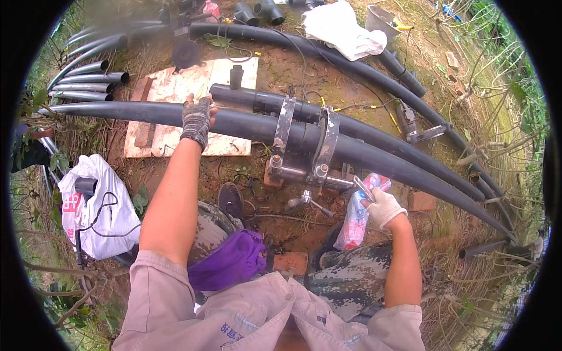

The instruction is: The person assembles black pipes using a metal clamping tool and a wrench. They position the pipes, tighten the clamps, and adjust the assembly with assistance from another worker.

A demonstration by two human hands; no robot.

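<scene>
My left hand (198,120), in a dark striped glove with bare fingertips, lies over the nearer long black pipe (246,124), its fingers bent over the far side. Two scuffed metal clamp rings (283,126) hold this pipe, and a faint joint line runs round it between them. A second black pipe (257,99) with a short upright branch lies just behind. Below the rings, the clamp's rods and a T-shaped lever (307,200) stick out towards me. My right hand (385,209), in a white glove, is closed on a silver metal handle (363,187) by the rod's right end.
A pale board (170,93) lies under the pipes at left. Several black pipes (88,79) are stacked beyond it. White bags (96,205) lie at left and far right, and a red-and-white bag (354,219) sits under my right hand. Bricks, cables and bare branches surround the spot.
</scene>
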